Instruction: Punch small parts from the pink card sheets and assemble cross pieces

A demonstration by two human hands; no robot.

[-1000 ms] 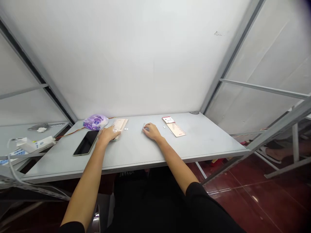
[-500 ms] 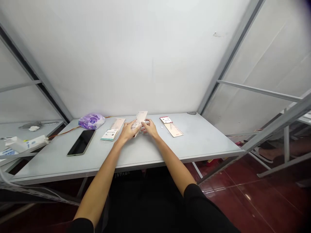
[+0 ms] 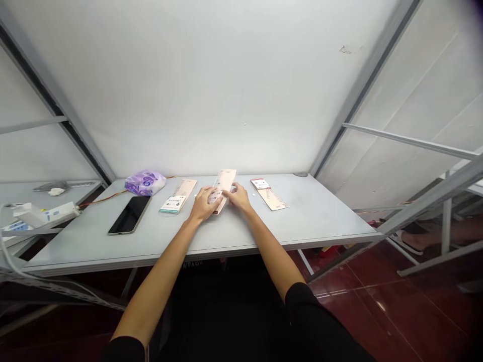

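Now both hands meet at the middle of the grey table, where a second ago they lay apart: the left hand was resting on the packets at the left and the right hand was flat on the surface over a small thin strip. Since then the left hand has carried one long tan packet across to the centre, and it holds the packet's near end with fingers curled around it, so that the far end tilts up off the table toward the back wall. The right hand has closed in from the other side; its fingers are bent against the packet's right edge, but whether they pinch it or only touch it cannot be told, and the small strip is no longer to be seen. Compared with half a second ago the grip looks much the same, with the pair of hands a shade nearer the person. So the packet is lifted at one end and held between the two hands rather than lying with the others. A second packet with a teal-edged card lies flat just left of the left hand, and a third packet with a red card lies to the right, apart from the right hand. Farther left are a dark phone, a purple pouch and a white power strip.
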